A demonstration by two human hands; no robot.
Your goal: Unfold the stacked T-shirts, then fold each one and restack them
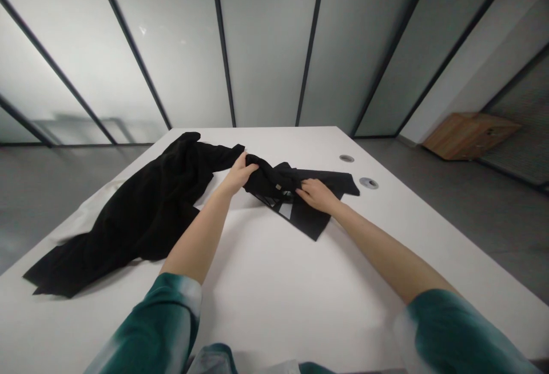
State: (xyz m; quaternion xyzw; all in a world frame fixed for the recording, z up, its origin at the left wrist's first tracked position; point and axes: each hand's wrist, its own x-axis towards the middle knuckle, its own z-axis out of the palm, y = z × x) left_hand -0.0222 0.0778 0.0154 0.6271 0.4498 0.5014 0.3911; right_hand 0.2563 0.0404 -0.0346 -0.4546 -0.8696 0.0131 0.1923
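Note:
A black garment [268, 178] with small pale labels lies bunched towards the far side of the white table [274, 288]. My left hand [242, 175] pinches its left end, thumb and fingers pressed into the cloth. On its right part, my right hand [316, 194] grips a fold with curled fingers. One flat panel spreads towards me and another stretches right. A larger black garment [141, 208] lies crumpled at the left, and its far end reaches close to my left hand. I cannot make out the exact kind of either garment.
White cloth [92, 214] shows under the crumpled black garment along the left table edge. Two round inserts [369, 183] are set in the tabletop at the right. Frosted glass panels [266, 48] rise behind the table. A wooden cabinet [467, 135] stands at the far right.

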